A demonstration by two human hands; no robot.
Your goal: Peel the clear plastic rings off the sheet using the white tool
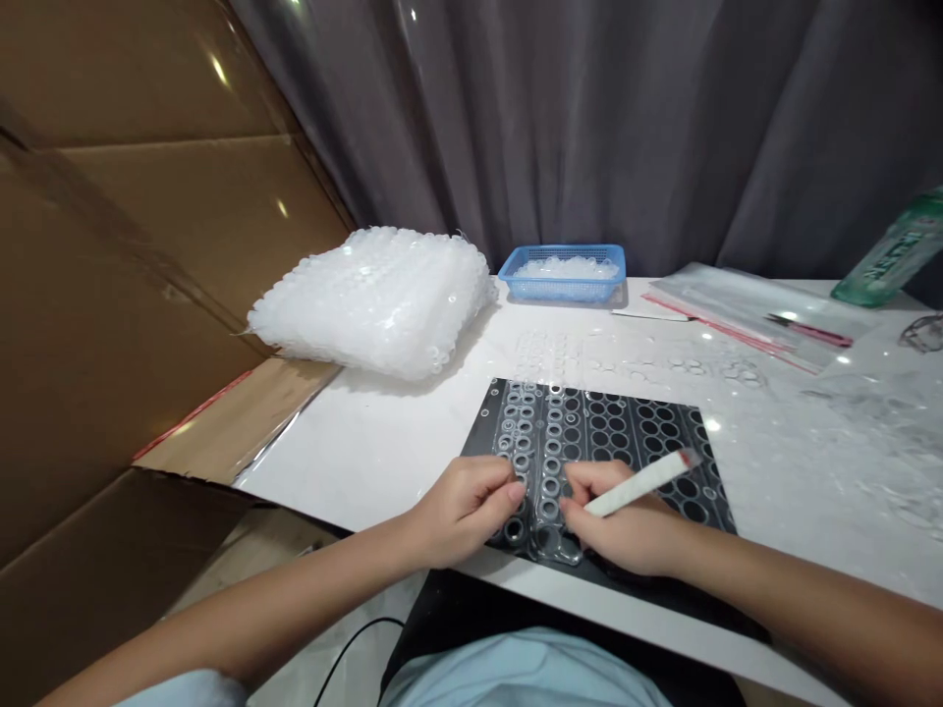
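Note:
My left hand (471,506) is closed, thumb against curled fingers, on the left part of a black board (611,407). Whatever it pinches, if anything, is hidden. My right hand (626,520) grips a slim white stick like a pen (644,481), with a reddish upper end slanting up to the right. Its lower tip is hidden by the fingers. Between the hands lies a clear plastic sheet (546,535) with rows of round rings, covering the board's left part. Dark circles with pale outlines, larger toward the right, show on the rest of the board.
A stack of white, round-edged plastic sheets (375,295) stands back left by a cardboard wall (147,216). Behind are a blue basket (564,288) of clear pieces, plastic bags (758,304) and a green bottle (895,250). Clear scraps (899,422) lie right.

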